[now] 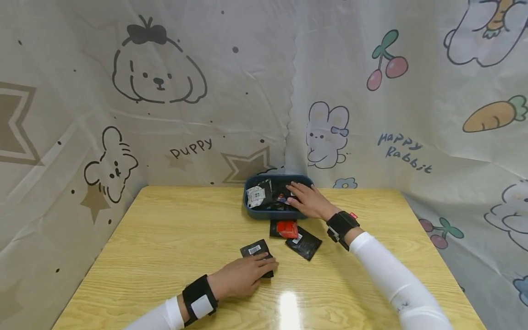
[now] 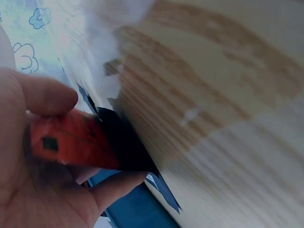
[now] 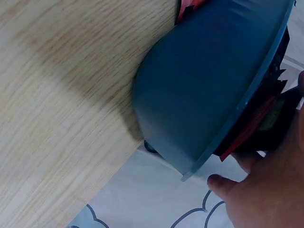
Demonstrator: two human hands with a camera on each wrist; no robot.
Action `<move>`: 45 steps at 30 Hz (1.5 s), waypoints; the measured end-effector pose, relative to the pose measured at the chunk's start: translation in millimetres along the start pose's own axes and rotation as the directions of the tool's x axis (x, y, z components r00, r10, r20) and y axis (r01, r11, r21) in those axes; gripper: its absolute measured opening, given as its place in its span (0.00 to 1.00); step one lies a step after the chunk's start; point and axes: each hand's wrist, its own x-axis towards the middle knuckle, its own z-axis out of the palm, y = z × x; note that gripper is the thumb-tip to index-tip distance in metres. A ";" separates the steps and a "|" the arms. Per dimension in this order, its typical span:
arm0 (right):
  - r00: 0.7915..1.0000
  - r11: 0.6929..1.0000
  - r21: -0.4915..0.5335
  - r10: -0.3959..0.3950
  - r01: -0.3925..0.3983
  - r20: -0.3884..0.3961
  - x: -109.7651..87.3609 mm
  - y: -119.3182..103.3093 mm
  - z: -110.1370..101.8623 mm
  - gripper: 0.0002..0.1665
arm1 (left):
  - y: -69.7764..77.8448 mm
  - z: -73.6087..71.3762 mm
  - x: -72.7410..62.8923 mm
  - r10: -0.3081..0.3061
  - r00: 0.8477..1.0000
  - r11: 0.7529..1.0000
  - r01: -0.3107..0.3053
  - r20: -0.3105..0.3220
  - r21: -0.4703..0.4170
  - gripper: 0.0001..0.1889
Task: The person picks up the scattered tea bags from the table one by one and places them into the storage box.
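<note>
Near the table's front middle, my left hand (image 1: 245,275) lies over a black packet (image 1: 253,248) with a white barcode label. In the left wrist view a red packet (image 2: 76,140) sits inside that hand beside the black packet, thumb and a finger at opposite edges. My right hand (image 1: 309,200) reaches into the right end of a blue basket (image 1: 280,214), fingers spread over the packets there. The right wrist view has a black packet (image 3: 280,123) under its palm; whether the fingers bear on it is hidden. Other black packets (image 1: 270,192) and a white-labelled one (image 1: 256,196) fill the basket.
In front of the basket lie a red packet (image 1: 286,228) on a black one, and another black packet (image 1: 304,243) slanting to the right. The basket stands at the back edge of the wooden table (image 1: 173,229). A printed cloth (image 1: 255,91) hangs behind it.
</note>
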 end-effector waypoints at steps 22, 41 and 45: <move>0.992 0.989 -0.106 -0.099 0.106 0.073 -93.5 -45.6 22.5 0.33 | -7.7 -62.8 2.2 -0.027 0.979 0.999 0.017 -0.203 -0.047 0.28; 0.969 0.980 -0.116 -0.136 0.162 0.204 -115.9 -57.0 41.4 0.29 | -78.8 -98.1 77.9 -0.092 0.883 0.986 0.147 -0.461 0.084 0.29; 0.974 0.983 -0.107 -0.127 0.149 0.188 -121.9 -61.3 43.9 0.26 | -90.5 -93.3 91.8 -0.122 0.882 0.983 0.171 -0.456 0.068 0.28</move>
